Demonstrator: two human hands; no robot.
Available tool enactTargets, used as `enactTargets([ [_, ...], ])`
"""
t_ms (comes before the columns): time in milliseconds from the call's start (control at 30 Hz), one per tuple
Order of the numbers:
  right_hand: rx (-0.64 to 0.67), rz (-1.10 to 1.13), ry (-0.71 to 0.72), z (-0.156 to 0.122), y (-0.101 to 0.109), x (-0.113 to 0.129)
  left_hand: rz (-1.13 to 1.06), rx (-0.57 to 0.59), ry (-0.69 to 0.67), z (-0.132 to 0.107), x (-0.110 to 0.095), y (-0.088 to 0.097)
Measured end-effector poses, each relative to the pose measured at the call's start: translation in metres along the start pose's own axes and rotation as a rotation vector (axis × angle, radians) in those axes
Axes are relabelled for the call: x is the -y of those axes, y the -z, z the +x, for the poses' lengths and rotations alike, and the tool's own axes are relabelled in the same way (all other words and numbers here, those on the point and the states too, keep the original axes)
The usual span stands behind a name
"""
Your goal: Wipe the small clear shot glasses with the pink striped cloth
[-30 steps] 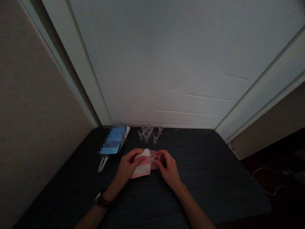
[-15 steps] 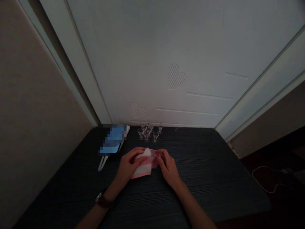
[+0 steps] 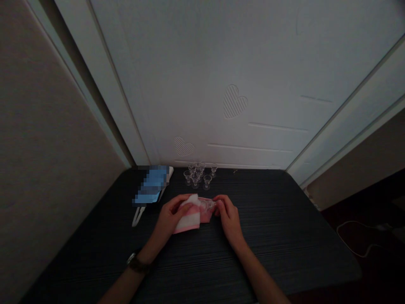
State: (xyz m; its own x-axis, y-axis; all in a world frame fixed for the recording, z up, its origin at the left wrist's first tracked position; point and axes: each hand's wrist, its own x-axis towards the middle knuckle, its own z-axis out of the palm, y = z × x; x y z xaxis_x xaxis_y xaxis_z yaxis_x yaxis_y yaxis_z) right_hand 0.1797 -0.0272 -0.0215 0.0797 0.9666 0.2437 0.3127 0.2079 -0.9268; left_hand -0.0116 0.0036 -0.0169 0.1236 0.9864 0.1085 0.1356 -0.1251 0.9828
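Observation:
A pink and white cloth (image 3: 190, 221) is gripped in my left hand (image 3: 169, 217), its fingers closed around the folds. Against the pink part of the cloth lies a small clear stemmed glass (image 3: 207, 204), tilted on its side, its bowl toward the cloth. My right hand (image 3: 228, 213) pinches the glass at its right end between thumb and fingers. Beyond both hands, several similar small stemmed glasses (image 3: 207, 181) stand upright in a cluster on the dark table (image 3: 268, 223).
A blue-screened device (image 3: 152, 184), partly pixelated, rests at the back left on a white stand (image 3: 138, 216). Behind the table rises a white panel (image 3: 177, 84) with embossed hearts. A white cable (image 3: 351, 249) lies beyond the table's right edge.
My right hand has shifted slightly right, and more of the glass shows between the hands. My left hand keeps hold of the cloth, almost in place.

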Motion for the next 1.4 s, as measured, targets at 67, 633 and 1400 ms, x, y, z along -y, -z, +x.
enactTargets([
  [67,-0.001,0.09,-0.02,0.001,0.0,0.0,-0.025,-0.009,0.036,0.0,-0.001,0.0],
  [633,0.081,0.131,-0.033,0.0,-0.006,-0.005,-0.026,0.184,-0.054,-0.001,0.002,0.004],
  [1400,0.088,-0.204,0.121,0.0,0.0,0.004,-0.159,0.206,-0.051,-0.002,0.011,-0.009],
])
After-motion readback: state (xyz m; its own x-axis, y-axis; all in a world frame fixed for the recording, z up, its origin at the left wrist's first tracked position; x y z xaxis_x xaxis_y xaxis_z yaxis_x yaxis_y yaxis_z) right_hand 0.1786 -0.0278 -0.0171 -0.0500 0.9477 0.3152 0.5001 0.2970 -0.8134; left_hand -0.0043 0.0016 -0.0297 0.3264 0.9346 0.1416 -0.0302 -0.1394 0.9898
